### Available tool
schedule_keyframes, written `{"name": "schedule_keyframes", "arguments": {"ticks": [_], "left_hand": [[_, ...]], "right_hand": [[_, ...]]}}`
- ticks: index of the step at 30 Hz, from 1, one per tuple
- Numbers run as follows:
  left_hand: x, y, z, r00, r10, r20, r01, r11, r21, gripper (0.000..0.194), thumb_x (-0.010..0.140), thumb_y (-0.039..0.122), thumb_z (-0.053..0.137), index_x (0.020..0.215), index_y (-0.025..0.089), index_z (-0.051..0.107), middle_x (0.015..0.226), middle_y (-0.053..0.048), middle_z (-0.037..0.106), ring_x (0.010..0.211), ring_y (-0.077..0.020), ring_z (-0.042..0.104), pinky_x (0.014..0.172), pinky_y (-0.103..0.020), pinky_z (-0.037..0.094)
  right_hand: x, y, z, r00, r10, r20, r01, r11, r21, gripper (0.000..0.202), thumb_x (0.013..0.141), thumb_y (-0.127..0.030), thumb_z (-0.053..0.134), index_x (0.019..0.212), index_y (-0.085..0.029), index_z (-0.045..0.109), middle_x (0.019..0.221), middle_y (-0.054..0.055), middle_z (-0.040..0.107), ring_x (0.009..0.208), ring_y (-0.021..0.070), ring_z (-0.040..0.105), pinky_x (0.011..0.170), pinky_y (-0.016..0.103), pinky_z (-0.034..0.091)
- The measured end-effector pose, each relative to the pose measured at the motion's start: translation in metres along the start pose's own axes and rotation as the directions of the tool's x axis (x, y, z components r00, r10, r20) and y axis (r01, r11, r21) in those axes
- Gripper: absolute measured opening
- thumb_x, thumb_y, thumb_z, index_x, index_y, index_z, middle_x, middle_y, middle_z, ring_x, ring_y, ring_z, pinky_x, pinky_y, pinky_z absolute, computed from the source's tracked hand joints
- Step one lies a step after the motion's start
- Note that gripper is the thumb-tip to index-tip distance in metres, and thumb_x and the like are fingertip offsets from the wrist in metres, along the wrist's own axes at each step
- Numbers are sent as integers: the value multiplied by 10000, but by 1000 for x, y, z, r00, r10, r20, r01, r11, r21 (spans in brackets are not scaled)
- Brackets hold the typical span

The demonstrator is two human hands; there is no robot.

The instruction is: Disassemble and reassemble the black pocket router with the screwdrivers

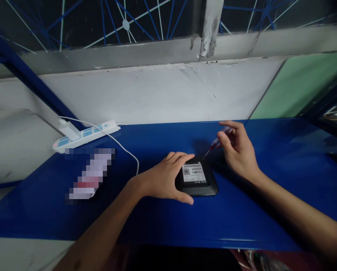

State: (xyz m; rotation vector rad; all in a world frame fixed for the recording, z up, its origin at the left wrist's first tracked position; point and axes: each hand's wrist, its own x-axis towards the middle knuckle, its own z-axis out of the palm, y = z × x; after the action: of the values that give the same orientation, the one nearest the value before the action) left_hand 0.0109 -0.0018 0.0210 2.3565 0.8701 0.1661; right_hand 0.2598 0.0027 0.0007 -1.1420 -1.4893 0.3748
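A flat black device (213, 184) with a white printed label (193, 172) lies on the blue table, right of the middle. My left hand (165, 177) rests against its left side, thumb and fingers spread around the edge. My right hand (237, 150) is closed around the handle of a screwdriver (215, 143), which has a reddish, partly clear handle. Its thin shaft slants down to the left, and the tip is at the device's upper right edge. Whether the tip sits in a screw is too small to tell.
On the blue table (163, 226), a white power strip (86, 136) with a plugged-in adapter (69, 130) lies at the back left. A white cable (123, 146) curves towards my left wrist. A pixelated object (93, 175) lies left. Behind stands a white wall (163, 94).
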Motion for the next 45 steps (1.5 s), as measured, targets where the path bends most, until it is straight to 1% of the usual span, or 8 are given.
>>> {"name": "schedule_keyframes", "arguments": {"ticks": [4, 7, 14, 22, 30, 35, 40, 45], "left_hand": [[0, 0, 0, 1000, -9, 5, 9, 1000, 8, 1143, 622, 635, 802, 1543, 260, 240, 1564, -114, 306, 1432, -391, 265, 1160, -595, 293], [0, 0, 0, 1000, -5, 5, 5, 1000, 15, 1132, 636, 624, 796, 1547, 264, 228, 1569, -109, 297, 1436, -386, 262, 1160, -594, 295], [0, -1, 0, 1000, 0, 7, 0, 1000, 18, 1094, 650, 547, 791, 1546, 265, 230, 1565, -105, 306, 1441, -381, 258, 1155, -602, 300], [0, 0, 0, 1000, 2, 3, -2, 1000, 24, 1130, 627, 631, 796, 1543, 259, 249, 1558, -106, 322, 1436, -382, 265, 1162, -582, 298], [-1, 0, 0, 1000, -14, 8, 14, 999, 31, 1108, 647, 546, 791, 1550, 234, 229, 1568, -108, 303, 1439, -365, 263, 1173, -564, 290], [0, 0, 0, 1000, -18, 19, 18, 1000, 16, 1113, 639, 532, 792, 1551, 242, 226, 1569, -105, 302, 1440, -377, 254, 1169, -576, 285], [1, 0, -1, 1000, -11, 15, 10, 999, 31, 1112, 635, 550, 794, 1546, 245, 235, 1563, -107, 311, 1438, -368, 259, 1166, -574, 295], [1, 2, 0, 999, 31, -30, -30, 999, 29, 1114, 622, 619, 798, 1532, 250, 273, 1531, -109, 358, 1402, -375, 319, 1152, -572, 320]], "right_hand": [[-3, -2, 1, 999, -2, 36, 1, 999, 51, 407, 992, -437, 483, 1375, -301, 468, 1285, 99, 610, 931, 232, 705, 755, 417, 618], [-4, -3, 0, 999, -12, 30, 10, 998, 63, 419, 1017, -411, 424, 1424, -312, 449, 1412, 100, 555, 1029, 255, 697, 811, 452, 619], [-4, -3, 0, 1000, -15, 18, 13, 996, 93, 432, 1015, -363, 441, 1443, -311, 452, 1314, 85, 624, 968, 226, 718, 828, 450, 623], [-1, 0, -2, 996, -33, -79, 33, 999, -4, 352, 896, -418, 662, 1218, -288, 601, 831, 18, 624, 649, 186, 653, 618, 384, 602], [-5, -5, 1, 1000, -6, 5, 5, 994, 113, 409, 1014, -379, 440, 1415, -309, 480, 1374, 88, 588, 955, 217, 726, 822, 420, 617], [-5, -6, 1, 1000, 8, -16, -6, 994, 110, 496, 939, -369, 606, 1413, -313, 472, 1153, 55, 679, 752, 172, 722, 721, 377, 627], [-3, -4, -1, 998, -7, -60, 6, 1000, -13, 324, 892, -408, 669, 1184, -280, 612, 794, -6, 615, 624, 167, 646, 613, 362, 574], [-5, -5, 2, 999, 8, 33, -11, 997, 73, 398, 964, -434, 537, 1341, -316, 488, 1118, 70, 622, 791, 205, 692, 697, 408, 606]]}}
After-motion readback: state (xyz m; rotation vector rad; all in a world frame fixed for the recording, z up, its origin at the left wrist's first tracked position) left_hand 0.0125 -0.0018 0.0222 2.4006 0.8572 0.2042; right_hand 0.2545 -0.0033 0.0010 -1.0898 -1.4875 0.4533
